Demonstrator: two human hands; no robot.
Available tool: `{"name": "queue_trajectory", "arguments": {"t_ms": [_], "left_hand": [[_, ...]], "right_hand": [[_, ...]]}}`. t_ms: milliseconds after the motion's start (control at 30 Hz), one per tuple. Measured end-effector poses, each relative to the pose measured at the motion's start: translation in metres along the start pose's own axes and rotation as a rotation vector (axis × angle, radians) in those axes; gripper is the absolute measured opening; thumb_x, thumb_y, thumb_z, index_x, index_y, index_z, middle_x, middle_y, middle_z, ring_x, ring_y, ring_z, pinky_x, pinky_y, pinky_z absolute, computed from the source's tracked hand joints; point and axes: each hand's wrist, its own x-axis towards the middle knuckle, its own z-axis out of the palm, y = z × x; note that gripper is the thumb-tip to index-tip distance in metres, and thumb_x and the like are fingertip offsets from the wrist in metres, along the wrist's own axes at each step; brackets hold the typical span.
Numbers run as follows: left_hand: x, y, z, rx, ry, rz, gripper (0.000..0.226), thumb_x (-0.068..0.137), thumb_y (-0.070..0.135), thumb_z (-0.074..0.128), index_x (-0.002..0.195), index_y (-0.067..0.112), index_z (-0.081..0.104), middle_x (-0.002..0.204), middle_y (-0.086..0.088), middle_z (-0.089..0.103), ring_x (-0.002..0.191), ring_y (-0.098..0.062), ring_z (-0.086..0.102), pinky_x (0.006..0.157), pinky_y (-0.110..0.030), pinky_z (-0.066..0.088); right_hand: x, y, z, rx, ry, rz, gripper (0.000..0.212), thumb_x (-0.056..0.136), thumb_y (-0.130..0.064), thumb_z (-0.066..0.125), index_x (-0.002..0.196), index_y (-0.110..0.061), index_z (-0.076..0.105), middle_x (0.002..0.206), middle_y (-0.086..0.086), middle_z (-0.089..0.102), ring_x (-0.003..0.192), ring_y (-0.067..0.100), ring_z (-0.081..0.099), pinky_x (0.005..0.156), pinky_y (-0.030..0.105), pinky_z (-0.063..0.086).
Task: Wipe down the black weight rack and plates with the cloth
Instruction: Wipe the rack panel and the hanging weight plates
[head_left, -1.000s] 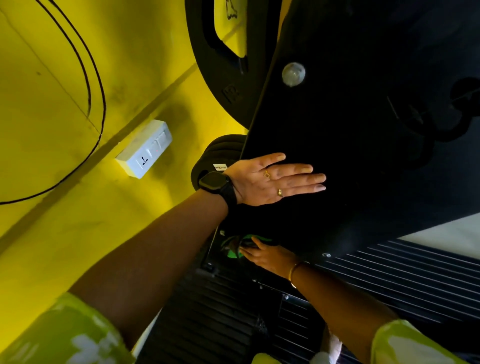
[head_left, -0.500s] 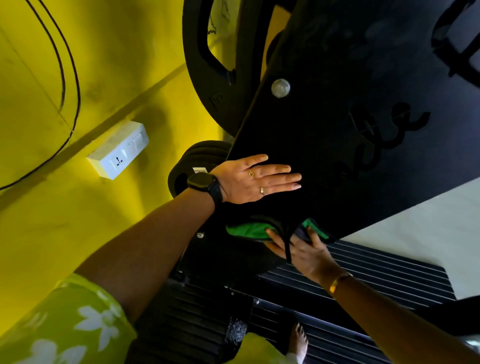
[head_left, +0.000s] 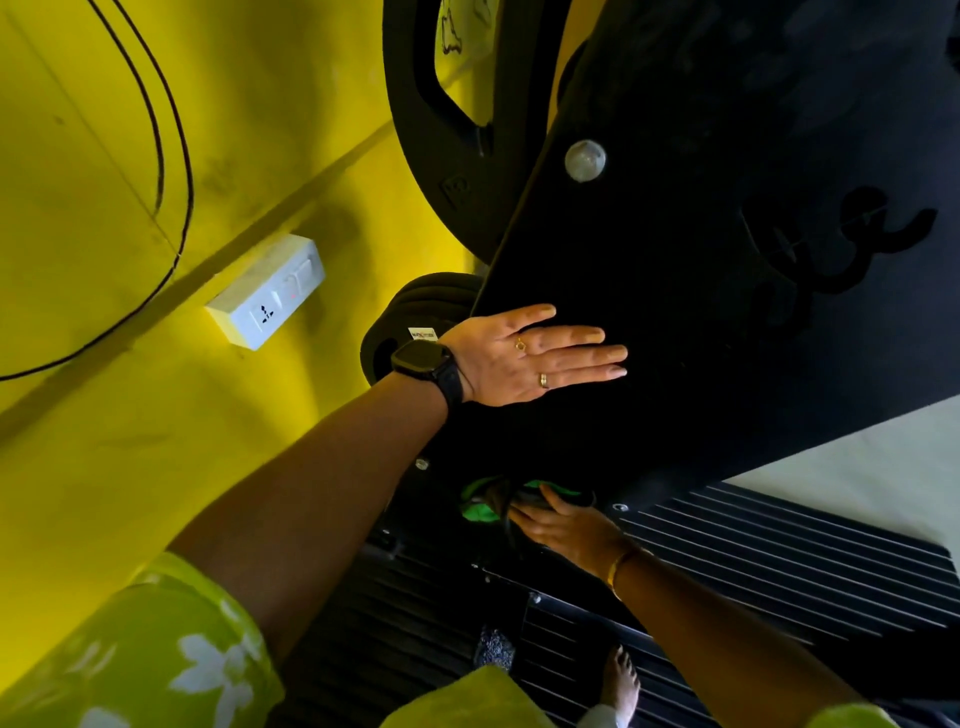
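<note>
left hand (head_left: 524, 358) flat on the black side panel of the rack (head_left: 727, 312), near the panel's left edge; fingers straight, close together, pointing right, gripping nothing. black watch (head_left: 423, 361) on that wrist, two rings on the fingers. right hand (head_left: 561, 525) lower down, at the panel's bottom edge just above the base; thumb and fingers are closed on the green cloth (head_left: 480, 512), which is bunched and pressed against the rack in deep shadow. fingertips are lost in the dark, so the exact grip is hard to read. a dark strand hangs across the cloth. gold bangle (head_left: 621, 564) on the right wrist. a round silver bolt (head_left: 585, 160) sits high on the panel; cut-out lettering at the panel's right, not legible. behind the panel's left edge, a large plate (head_left: 441, 182) stands upright with a grip hole through it; below it smaller plates (head_left: 415, 306) are stacked, one with a small label just beside the watch. yellow wall (head_left: 156, 415) to the left, carrying a white socket box (head_left: 267, 291) and two black cables (head_left: 176, 156) curving above it. ribbed black mat (head_left: 779, 561) underfoot; a bare foot (head_left: 621, 680) rests on it. green floral sleeve (head_left: 156, 649) on the left arm at bottom left.
</note>
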Motion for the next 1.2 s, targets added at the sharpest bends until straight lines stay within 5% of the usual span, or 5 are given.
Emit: {"name": "queue_trajectory", "arguments": {"t_ms": [333,567,767,1000,1200], "left_hand": [[-0.001,-0.001,-0.002,0.007,0.001,0.001,0.051,0.099,0.039,0.03,0.15,0.03,0.028,0.163,-0.002,-0.004,0.15,-0.02,-0.001,0.121,-0.039,0.003],[-0.002,0.003,-0.006,0.025,-0.055,-0.009,0.054,0.101,0.039,0.021,0.154,0.026,0.017,0.164,-0.002,-0.004,0.15,-0.019,-0.001,0.122,-0.041,-0.001],[-0.004,0.005,-0.005,-0.004,-0.054,-0.022,0.054,0.104,0.033,0.017,0.156,0.021,0.009,0.164,-0.003,-0.002,0.15,-0.02,-0.001,0.122,-0.041,0.0],[0.001,0.014,-0.011,-0.038,-0.062,-0.126,0.055,0.104,0.035,0.023,0.156,0.024,0.011,0.164,0.001,0.002,0.15,-0.018,0.0,0.121,-0.041,0.004],[0.039,0.033,-0.03,-0.122,-0.022,-0.48,0.057,0.103,0.037,0.025,0.156,0.024,0.01,0.156,0.003,0.027,0.143,-0.016,0.019,0.121,-0.039,0.006]], "right_hand": [[-0.095,-0.005,0.022,0.123,0.071,0.162,0.085,0.02,-0.019,0.095,0.101,-0.037,0.075,0.122,-0.017,0.065,0.115,0.006,0.059,0.104,0.038,0.031],[-0.154,0.02,-0.011,-0.098,0.346,0.658,0.079,0.08,0.001,0.049,0.151,-0.027,0.027,0.154,0.001,0.024,0.136,0.023,0.025,0.11,0.052,0.026],[-0.194,0.069,-0.058,-0.017,0.314,0.951,0.039,0.104,-0.043,0.025,0.142,-0.054,0.03,0.153,-0.016,0.032,0.127,0.03,0.042,0.094,0.059,0.043],[-0.21,0.153,-0.125,-0.105,0.718,1.459,0.076,0.08,-0.057,0.056,0.148,-0.048,0.022,0.162,0.001,0.005,0.146,0.037,0.005,0.112,0.051,0.008],[-0.2,0.179,-0.15,0.195,0.884,1.791,0.075,0.072,-0.047,0.055,0.142,-0.036,0.03,0.153,0.026,0.024,0.141,0.047,0.014,0.109,0.054,0.021]]}}
